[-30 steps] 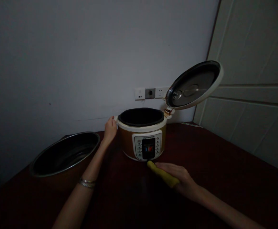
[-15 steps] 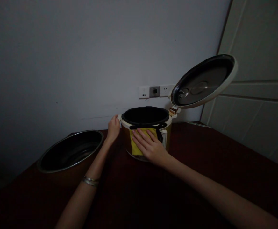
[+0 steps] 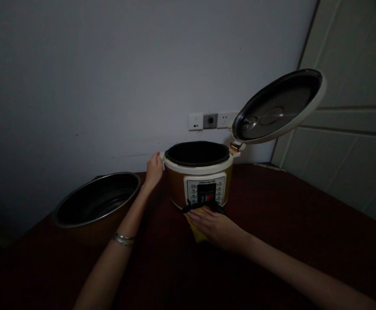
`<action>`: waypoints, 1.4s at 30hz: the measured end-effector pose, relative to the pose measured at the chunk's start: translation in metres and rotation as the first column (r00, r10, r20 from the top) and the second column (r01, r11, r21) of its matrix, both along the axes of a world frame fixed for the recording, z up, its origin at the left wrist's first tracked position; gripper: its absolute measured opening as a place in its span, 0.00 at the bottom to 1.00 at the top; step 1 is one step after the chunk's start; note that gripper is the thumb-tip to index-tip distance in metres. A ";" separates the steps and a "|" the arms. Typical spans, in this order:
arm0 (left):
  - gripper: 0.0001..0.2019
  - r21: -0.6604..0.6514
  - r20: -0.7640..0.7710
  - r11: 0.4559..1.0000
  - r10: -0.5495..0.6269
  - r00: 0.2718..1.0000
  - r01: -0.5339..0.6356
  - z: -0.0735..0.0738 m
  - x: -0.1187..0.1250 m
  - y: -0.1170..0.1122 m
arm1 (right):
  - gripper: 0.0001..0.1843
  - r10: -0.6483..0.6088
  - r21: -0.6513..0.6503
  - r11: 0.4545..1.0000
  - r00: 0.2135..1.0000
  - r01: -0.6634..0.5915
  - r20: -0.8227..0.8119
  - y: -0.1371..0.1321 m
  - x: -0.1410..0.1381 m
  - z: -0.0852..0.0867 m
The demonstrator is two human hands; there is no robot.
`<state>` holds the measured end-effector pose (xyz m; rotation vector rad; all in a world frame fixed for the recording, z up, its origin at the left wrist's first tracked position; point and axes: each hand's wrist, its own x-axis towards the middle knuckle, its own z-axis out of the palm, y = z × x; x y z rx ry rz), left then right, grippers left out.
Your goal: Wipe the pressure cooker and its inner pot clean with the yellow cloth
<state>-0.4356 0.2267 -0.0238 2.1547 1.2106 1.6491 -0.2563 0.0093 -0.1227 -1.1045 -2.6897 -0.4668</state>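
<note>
An electric pressure cooker (image 3: 178, 187) with a gold body and a white control panel stands on the dark red table (image 3: 287, 224) near the wall. Its hinged lid (image 3: 278, 107) is raised to the right, showing the dark inside. My left hand (image 3: 153, 168) grips the cooker's left side handle, fingers curled. My right hand (image 3: 212, 224) lies flat with fingers stretched out on a yellow cloth (image 3: 196, 230), pressed against the cooker's base just below the panel.
A large steel inner pot (image 3: 95, 200) sits on the table to the left of the cooker. Wall sockets (image 3: 210, 121) are behind the cooker. A white panelled door (image 3: 352, 129) stands at the right. The room is dim.
My right hand brought the yellow cloth from the table up over the cooker's front panel, then down to the base. My left hand has stayed on the handle.
</note>
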 end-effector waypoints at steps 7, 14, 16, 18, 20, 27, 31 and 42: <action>0.22 -0.006 -0.002 1.000 -0.004 1.000 0.004 0.000 0.001 0.000 | 0.22 -0.398 -0.600 0.798 0.793 0.052 -0.461 -0.038 0.025 0.011; 0.21 0.001 0.005 1.000 0.006 1.000 -0.006 0.000 0.002 -0.002 | 0.25 -0.539 -0.557 0.806 -0.139 0.199 -0.831 -0.050 0.074 0.071; 0.21 0.004 0.008 1.000 0.010 1.000 -0.011 0.000 0.002 -0.002 | 0.23 -0.343 -0.383 0.814 -0.171 0.437 -0.924 -0.045 0.085 0.083; 0.21 0.006 0.011 1.000 0.012 1.000 -0.013 -0.001 0.002 -0.001 | 0.23 -0.207 -0.168 0.771 -0.008 0.614 -0.978 -0.037 0.089 0.087; 0.20 0.012 0.014 1.000 0.009 1.000 -0.009 -0.001 0.001 0.000 | 0.20 -0.176 0.060 0.807 0.336 0.587 -0.925 -0.027 0.085 0.082; 0.21 0.019 0.020 1.000 0.012 1.000 -0.012 -0.002 0.001 -0.001 | 0.36 0.013 0.373 0.915 0.914 0.153 -0.407 -0.008 0.066 0.047; 0.21 0.021 0.019 1.000 0.001 1.000 -0.002 -0.002 0.000 -0.002 | 0.37 -0.004 0.396 0.902 0.920 0.173 -0.393 -0.006 0.070 0.038; 0.21 0.024 0.025 1.000 0.002 1.000 -0.002 -0.003 0.001 0.001 | 0.33 -0.043 0.366 0.924 0.980 0.114 -0.197 -0.028 0.084 -0.005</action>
